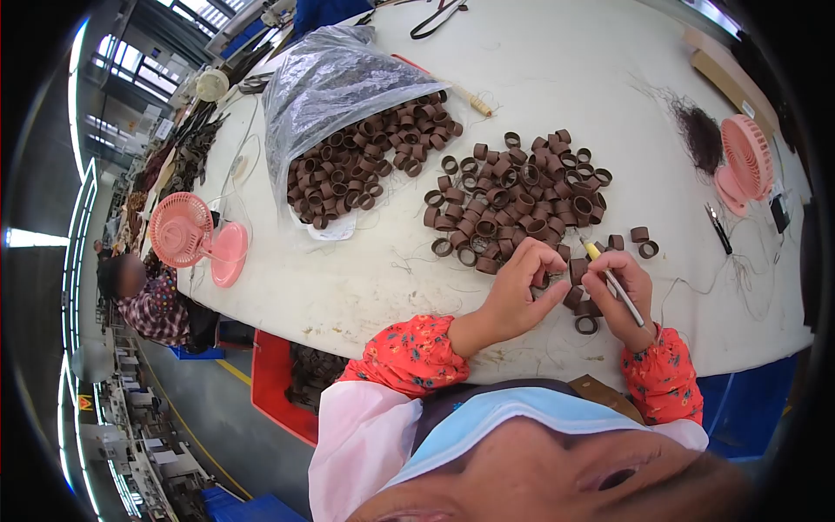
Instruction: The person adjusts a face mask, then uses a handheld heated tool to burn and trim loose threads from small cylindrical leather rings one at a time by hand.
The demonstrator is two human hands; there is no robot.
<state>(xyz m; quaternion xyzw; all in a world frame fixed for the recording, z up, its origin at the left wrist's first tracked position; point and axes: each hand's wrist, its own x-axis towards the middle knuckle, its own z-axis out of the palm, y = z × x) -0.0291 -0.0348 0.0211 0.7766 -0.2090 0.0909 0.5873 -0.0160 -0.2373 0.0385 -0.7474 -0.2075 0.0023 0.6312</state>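
My left hand (518, 294) is at the near edge of a heap of small brown rings (522, 196), fingers curled and thumb bent toward the index finger. Whatever lies at its fingertips is hard to make out. My right hand (623, 296) grips a slim pen-shaped tool (619, 291) with a pale shaft and a yellow section near its far end, which points at the heap. Between the two hands is a brown ring (577, 271); which fingers touch it I cannot tell. Several loose rings lie close by, one of them (586, 324) below my hands.
A clear plastic bag (335, 83) spills more rings at the upper left. Pink fans stand left (181, 230) and right (746, 161) on the pale table (348, 278). Dark thread (698, 135) and black-handled tool (718, 230) lie right. A red crate (271, 383) stands below; a person (156, 304) sits left.
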